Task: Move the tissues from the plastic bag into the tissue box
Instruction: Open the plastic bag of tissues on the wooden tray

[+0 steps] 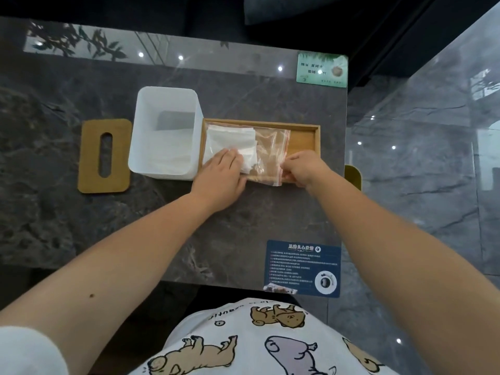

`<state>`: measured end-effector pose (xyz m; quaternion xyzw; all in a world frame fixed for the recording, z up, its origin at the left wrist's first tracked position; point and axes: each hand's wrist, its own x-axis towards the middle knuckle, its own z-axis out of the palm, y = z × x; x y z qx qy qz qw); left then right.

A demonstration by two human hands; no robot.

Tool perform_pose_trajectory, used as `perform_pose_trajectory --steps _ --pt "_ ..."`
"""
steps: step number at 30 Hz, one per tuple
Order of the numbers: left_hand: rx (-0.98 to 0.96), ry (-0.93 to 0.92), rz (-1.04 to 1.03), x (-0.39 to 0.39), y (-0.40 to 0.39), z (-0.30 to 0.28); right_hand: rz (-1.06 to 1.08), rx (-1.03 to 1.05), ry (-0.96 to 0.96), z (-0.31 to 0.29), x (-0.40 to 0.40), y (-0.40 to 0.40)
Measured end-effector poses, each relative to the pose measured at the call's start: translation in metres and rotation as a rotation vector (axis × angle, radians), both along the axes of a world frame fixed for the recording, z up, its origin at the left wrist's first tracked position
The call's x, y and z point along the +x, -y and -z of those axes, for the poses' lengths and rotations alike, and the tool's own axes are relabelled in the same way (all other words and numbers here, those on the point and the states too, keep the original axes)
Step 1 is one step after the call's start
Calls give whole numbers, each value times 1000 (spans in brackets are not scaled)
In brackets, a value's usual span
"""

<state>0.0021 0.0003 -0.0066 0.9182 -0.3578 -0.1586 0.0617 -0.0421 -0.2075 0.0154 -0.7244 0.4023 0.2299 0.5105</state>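
Observation:
A clear zip plastic bag point(270, 147) with a red seal strip lies in a shallow wooden tray point(305, 136). White folded tissues point(230, 139) fill its left half. My left hand point(221, 180) rests flat on the bag's near left part, pressing the tissues. My right hand point(305, 169) pinches the bag's near right corner by the seal. The white tissue box point(140, 147) stands open just left of the tray, with some white tissue at its bottom. Its wooden lid point(105, 155) with a slot lies flat further left.
The dark marble table point(81, 226) ends on the right near the tray. A green card point(322, 69) is stuck at the far right corner, a blue card point(303, 269) at the near right. A yellow-green chair back point(353, 175) shows past the right edge.

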Motion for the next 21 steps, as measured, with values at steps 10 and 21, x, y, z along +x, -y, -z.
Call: perform_pose_trajectory --steps 10,21 --pt "-76 -54 -35 8 -1 -1 39 39 28 -1 1 9" --pt "-325 -235 -322 25 47 -28 -217 -176 218 -1 0 9"
